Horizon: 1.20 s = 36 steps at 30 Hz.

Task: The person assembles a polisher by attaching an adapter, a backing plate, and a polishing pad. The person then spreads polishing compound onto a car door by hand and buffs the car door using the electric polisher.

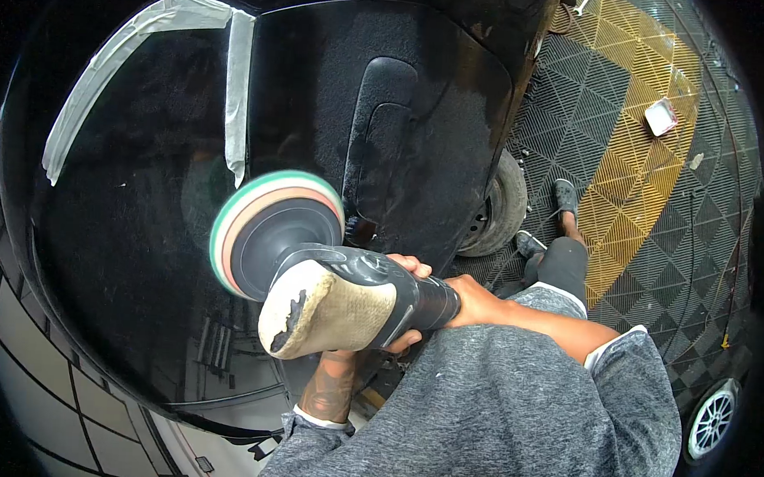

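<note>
Both of my hands are closed on a polisher [354,309] with a dark grip and a worn cream-coloured cover on its head. My left hand [405,340] comes from beneath and wraps the middle of its body; the tool hides much of the palm. My right hand [472,302] is closed round the narrow rear end of the handle. The round pad [337,199], with green, white and orange layers, is against or very close to a glossy black car panel [138,230]; exact contact cannot be made out. Strips of masking tape [238,90] run along the panel just above the pad.
A dark fuzzy lining [320,85] adjoins the panel. Beyond it, a tyre [505,205] lies by my shoes [566,197]. The grey and yellow tiled floor [628,188] holds a white container [660,118] and a cable. An alloy wheel [712,422] shows at lower right.
</note>
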Available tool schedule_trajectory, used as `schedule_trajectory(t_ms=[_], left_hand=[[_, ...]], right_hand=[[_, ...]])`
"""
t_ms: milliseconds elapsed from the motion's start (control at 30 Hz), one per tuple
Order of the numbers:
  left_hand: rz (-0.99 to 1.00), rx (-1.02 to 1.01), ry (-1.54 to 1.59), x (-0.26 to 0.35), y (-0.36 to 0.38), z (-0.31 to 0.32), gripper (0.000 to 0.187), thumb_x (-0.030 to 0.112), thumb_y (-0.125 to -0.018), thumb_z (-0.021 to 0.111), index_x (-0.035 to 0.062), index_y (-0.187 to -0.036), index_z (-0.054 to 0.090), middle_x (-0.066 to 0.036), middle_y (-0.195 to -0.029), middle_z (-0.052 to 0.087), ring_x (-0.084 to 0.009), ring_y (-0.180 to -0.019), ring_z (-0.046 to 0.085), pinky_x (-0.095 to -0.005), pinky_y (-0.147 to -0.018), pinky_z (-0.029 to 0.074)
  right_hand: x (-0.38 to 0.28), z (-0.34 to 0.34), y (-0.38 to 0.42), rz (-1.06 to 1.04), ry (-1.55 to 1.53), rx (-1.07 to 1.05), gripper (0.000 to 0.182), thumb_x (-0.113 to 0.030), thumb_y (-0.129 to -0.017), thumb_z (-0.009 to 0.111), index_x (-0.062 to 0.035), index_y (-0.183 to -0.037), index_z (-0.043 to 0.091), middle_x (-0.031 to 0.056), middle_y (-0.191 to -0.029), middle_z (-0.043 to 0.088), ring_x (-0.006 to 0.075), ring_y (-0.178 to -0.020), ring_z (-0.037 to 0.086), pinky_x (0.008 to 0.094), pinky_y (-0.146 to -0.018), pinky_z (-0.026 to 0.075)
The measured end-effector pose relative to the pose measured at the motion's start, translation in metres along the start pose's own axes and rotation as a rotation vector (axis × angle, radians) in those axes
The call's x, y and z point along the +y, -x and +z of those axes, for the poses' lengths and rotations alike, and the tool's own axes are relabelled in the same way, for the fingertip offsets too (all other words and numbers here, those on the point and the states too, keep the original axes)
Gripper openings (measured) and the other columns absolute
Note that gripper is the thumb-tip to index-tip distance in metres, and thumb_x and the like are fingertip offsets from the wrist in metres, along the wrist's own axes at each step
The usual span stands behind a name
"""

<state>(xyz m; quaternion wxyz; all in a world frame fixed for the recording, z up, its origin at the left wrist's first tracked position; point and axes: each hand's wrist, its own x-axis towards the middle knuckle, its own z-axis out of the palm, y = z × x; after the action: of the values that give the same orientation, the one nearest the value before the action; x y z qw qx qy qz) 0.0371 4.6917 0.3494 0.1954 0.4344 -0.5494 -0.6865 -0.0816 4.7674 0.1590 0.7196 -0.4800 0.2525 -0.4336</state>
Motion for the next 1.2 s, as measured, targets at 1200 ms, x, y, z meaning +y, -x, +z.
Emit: schedule_trajectory(t_ms=[1200], left_hand=[[0.012, 0.019, 0.068, -0.009, 0.007, 0.006, 0.081, 0.005, -0.065, 0.09, 0.0055, -0.134, 0.049, -0.01, -0.128, 0.053, -0.0253, -0.127, 0.049, -0.0469, -0.115, 0.035]], right_hand=[[0.007, -0.002, 0.0, -0.031, 0.035, -0.058, 0.043, -0.02, -0.065, 0.082, 0.0006, -0.1, 0.067, 0.0208, -0.092, 0.072, 0.0378, -0.086, 0.072, 0.0419, -0.074, 0.056]])
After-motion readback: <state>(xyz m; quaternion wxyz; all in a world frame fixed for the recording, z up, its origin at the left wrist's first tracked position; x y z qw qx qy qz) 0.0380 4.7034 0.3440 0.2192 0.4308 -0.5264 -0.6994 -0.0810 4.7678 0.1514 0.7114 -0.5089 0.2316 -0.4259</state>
